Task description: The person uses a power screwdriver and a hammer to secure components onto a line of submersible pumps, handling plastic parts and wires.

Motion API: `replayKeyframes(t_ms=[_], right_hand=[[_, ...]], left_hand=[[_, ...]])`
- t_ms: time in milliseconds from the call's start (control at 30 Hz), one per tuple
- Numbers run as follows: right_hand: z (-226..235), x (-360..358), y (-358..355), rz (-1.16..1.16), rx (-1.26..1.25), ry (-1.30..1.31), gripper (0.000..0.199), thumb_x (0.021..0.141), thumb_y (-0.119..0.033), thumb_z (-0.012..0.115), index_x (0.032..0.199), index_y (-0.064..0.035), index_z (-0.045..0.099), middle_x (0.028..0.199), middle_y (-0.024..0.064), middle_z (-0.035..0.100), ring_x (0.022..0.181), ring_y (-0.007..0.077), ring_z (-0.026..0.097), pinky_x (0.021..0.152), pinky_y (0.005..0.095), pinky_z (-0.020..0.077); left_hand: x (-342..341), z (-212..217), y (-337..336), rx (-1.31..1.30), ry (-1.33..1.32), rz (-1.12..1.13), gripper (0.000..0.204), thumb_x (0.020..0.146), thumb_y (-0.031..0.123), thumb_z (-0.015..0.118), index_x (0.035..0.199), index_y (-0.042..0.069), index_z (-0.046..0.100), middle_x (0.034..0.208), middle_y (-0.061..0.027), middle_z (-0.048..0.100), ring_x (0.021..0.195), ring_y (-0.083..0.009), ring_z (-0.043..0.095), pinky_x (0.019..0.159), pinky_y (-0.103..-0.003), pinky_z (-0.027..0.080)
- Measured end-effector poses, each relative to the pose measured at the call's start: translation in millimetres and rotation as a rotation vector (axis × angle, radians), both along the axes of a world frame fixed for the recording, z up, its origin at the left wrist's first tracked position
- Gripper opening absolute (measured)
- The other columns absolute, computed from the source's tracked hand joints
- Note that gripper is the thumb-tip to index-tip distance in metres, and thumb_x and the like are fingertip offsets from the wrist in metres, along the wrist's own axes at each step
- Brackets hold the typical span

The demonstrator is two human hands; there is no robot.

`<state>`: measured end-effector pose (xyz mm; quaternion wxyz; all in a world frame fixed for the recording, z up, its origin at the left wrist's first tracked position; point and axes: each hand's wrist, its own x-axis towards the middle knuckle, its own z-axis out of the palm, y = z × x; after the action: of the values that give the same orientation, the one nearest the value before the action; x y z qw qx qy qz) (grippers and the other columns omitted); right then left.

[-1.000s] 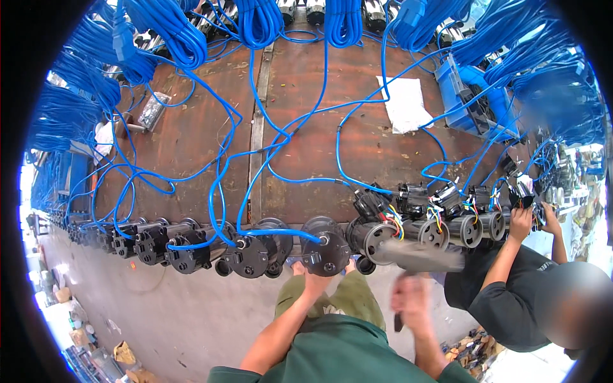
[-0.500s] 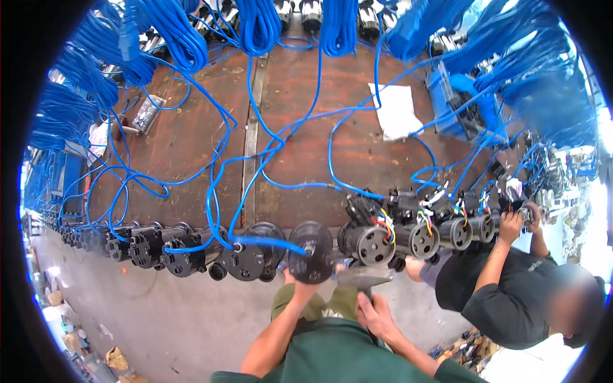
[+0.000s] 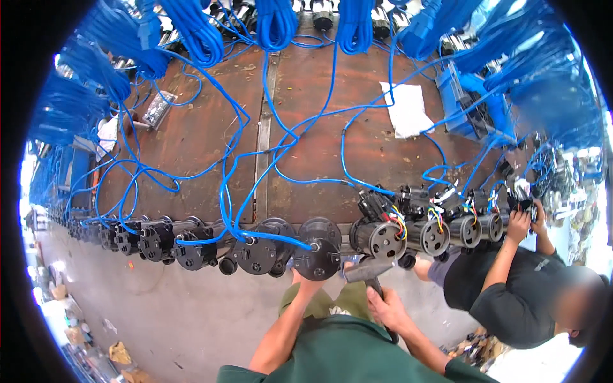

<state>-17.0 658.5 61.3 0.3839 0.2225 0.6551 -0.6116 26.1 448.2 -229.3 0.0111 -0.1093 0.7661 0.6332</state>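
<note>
Bench-edge work, seen from above. The black-capped cylinder (image 3: 317, 260), the thing in hand, lies at the near edge of the brown tabletop (image 3: 306, 205), directly in front of the person, its capped end facing outward over the edge – a placing that probably leaves the face within reach of both hands. The left hand (image 3: 308, 283) is under the cap, apparently to steady the overhanging end from below; its fingers are largely hidden, so whether they pinch or merely support is not discernible. The right hand (image 3: 389, 309) has its fingers wrapped around the handle of a hammer (image 3: 369, 270), the metal head uppermost and just to the right of the cap. Holding the handle below the head presumably keeps the swing short and controlled; contact between head and cap cannot be confirmed.

A blue cable (image 3: 276, 237) enters the cap and runs back over the tabletop. Hanging cable coils (image 3: 274, 30) occupy the far side, an arrangement that likely keeps their bulk off the work surface. To the left, capped cylinders (image 3: 255, 255) line the same edge; to the right, 4 cylinders with perforated end plates (image 3: 387, 242) show coloured wires outside – set in a row, it seems, so that each faces the workers alike. At far right, a co-worker (image 3: 511, 281) in a dark shirt has 2 hands raised at a wired part. White paper (image 3: 407, 108) and a blue crate (image 3: 452, 92) lie farther back, apart from the row.
</note>
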Motion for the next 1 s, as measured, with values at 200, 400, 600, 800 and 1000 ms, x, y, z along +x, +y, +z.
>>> replayKeyframes(t_ms=[200,400,600,800,1000], right_hand=[[48,-14,21,-0.16,-0.067,0.101,0.047,0.104,-0.048,0.068,0.085,-0.0088,0.049,0.064,-0.0065,0.043,0.05,0.0038,0.037,0.046,0.0239,0.0305],[12,-4,17,-0.069,0.024,0.202,0.047,0.103,-0.047,0.069,0.087,-0.0068,0.053,0.067,-0.0046,0.049,0.054,0.0046,0.043,0.049,0.0238,0.0359],[13,-8,24,-0.046,0.038,0.178,0.045,0.106,-0.043,0.066,0.085,-0.0047,0.057,0.069,-0.0049,0.054,0.06,0.0054,0.048,0.053,0.0256,0.0394],[38,-17,2,-0.674,-0.206,0.097,0.048,0.11,-0.048,0.054,0.087,-0.0068,0.054,0.062,-0.0043,0.045,0.052,0.0051,0.042,0.047,0.0241,0.0326],[-4,14,13,-0.013,0.201,0.114,0.055,0.103,-0.052,0.066,0.081,-0.0015,0.059,0.069,0.0003,0.058,0.061,0.009,0.052,0.054,0.0302,0.0432]], left_hand=[[-20,38,0,0.025,-0.034,-0.051,0.044,0.081,0.005,0.085,0.122,0.006,0.068,0.108,-0.0005,0.069,0.096,-0.0143,0.064,0.086,-0.034,0.055],[-28,67,-11,0.021,-0.228,-0.118,0.049,0.078,0.01,0.087,0.123,0.007,0.067,0.108,-0.0032,0.07,0.098,-0.0182,0.065,0.085,-0.037,0.055],[-29,67,8,-0.128,-0.059,0.031,0.045,0.077,0.01,0.087,0.118,0.006,0.068,0.104,-0.0025,0.07,0.094,-0.0181,0.065,0.085,-0.038,0.056],[-27,75,12,-0.064,-0.09,0.066,0.037,0.08,0.015,0.084,0.114,0.007,0.069,0.102,-0.0053,0.071,0.091,-0.0197,0.066,0.083,-0.039,0.056],[-21,58,-1,-0.164,-0.121,-0.022,0.06,0.074,0.027,0.092,0.124,0.004,0.068,0.11,-0.0126,0.075,0.103,-0.0293,0.072,0.087,-0.042,0.057]])
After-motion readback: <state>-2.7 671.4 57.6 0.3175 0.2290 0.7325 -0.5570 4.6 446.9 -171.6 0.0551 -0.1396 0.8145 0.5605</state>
